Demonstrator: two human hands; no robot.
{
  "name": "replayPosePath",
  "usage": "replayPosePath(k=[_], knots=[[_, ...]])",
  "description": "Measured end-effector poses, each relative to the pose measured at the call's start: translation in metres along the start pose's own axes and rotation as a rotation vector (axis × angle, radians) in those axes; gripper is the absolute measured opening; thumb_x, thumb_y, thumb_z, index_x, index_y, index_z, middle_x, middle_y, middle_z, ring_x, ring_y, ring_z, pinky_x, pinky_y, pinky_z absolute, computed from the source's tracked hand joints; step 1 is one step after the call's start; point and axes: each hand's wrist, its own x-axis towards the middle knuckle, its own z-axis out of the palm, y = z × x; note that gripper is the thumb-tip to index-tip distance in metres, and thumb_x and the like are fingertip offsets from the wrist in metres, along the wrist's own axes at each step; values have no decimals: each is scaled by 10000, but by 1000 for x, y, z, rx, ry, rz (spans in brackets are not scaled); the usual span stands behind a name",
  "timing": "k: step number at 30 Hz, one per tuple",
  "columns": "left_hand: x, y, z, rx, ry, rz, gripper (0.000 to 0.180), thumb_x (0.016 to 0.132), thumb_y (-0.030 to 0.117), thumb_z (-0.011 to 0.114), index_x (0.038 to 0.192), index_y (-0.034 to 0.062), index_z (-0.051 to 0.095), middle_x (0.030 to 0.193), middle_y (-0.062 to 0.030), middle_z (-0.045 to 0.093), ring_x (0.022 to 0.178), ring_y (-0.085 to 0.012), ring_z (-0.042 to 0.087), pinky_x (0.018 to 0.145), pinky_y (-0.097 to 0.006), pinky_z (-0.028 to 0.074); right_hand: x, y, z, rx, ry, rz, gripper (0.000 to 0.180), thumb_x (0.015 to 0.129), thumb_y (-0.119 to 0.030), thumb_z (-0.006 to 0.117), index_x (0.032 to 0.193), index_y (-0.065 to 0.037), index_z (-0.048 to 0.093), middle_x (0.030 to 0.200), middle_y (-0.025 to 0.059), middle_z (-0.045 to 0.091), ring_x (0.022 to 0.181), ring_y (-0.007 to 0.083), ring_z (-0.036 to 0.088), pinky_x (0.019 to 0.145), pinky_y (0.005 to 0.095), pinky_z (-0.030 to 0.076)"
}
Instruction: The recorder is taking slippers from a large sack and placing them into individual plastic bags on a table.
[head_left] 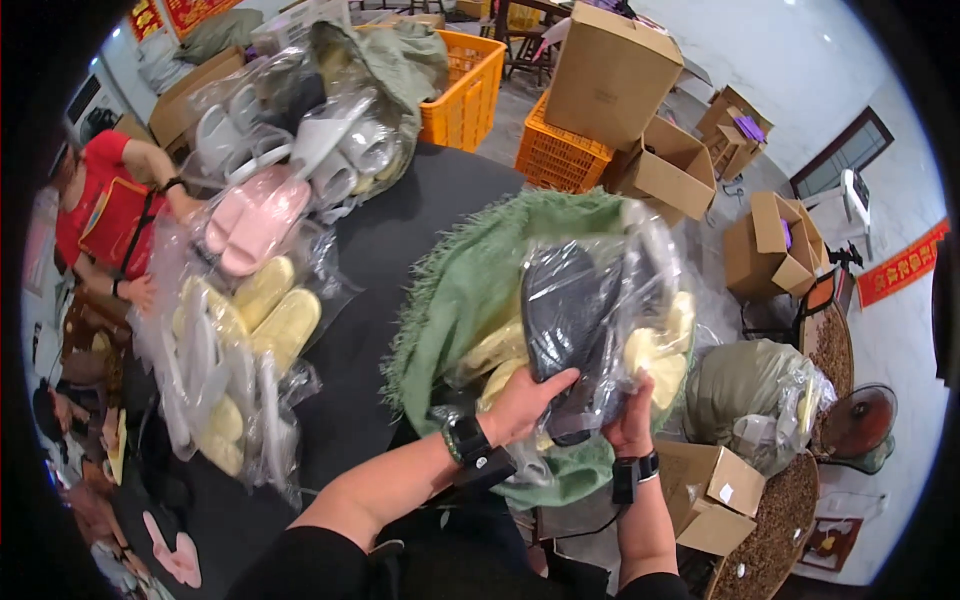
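Note:
Between my two hands is a pair of black slippers point(570, 315) in a clear plastic bag. My left hand point(522, 402) is closed on its near left side, thumb lying over the bag. At the lower right side, my right hand point(632, 415) grips the plastic, its fingers partly hidden. Beneath and around the bag, a green woven sack point(450, 290) gapes with its frayed rim folded out. Yellow slippers point(660, 350) in clear bags show inside it. To the left on the black table lie bagged yellow slippers point(285, 320) and bagged pink slippers point(258, 218).
A person in red point(120, 200) stands at the left, hands at the slipper pile. Another sack with bagged white slippers point(345, 150) sits at the far left. Orange crates point(465, 85) and cardboard boxes point(610, 75) stand beyond the table point(370, 330). A full sack point(750, 395) is at right.

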Motion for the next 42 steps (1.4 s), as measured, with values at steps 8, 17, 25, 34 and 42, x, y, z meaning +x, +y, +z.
replayPosePath(k=[8,17,25,34,42], knots=[[-148,135,-2,-17,-68,349,346,923,108,659,1216,-62,588,1153,-95,659,991,-155,627,880,-307,517,-57,0,167,-44,-303,-213,682,944,-608,436,1395,-96,433,1294,98,576,1159,268,575,1002,442,467],[-278,205,-110,-162,312,717,320,909,107,659,1185,-46,603,1117,-90,675,979,-186,659,840,-336,546,-25,101,363,-145,-734,150,565,978,-495,469,1363,-80,462,1310,76,566,1190,228,554,1036,408,435],[-258,131,-342,-358,735,999,364,893,199,708,1123,-67,613,1038,-96,683,889,-195,671,768,-339,549,79,301,400,-447,-717,469,398,926,-448,574,1152,-120,590,977,23,641,824,147,576,719,285,460],[-245,159,-343,-245,1357,536,612,756,537,791,808,-63,686,650,-41,587,532,-155,494,482,-363,396,100,289,397,-760,-652,532,646,831,-684,558,1230,-177,527,983,106,630,904,238,568,810,385,385],[-250,128,-383,14,1726,792,930,663,413,887,1239,-118,385,1223,-246,533,1072,-294,566,929,-394,458,120,263,329,-482,-564,856,868,799,-739,558,1434,-197,318,1347,148,485,1146,328,498,926,436,396]])
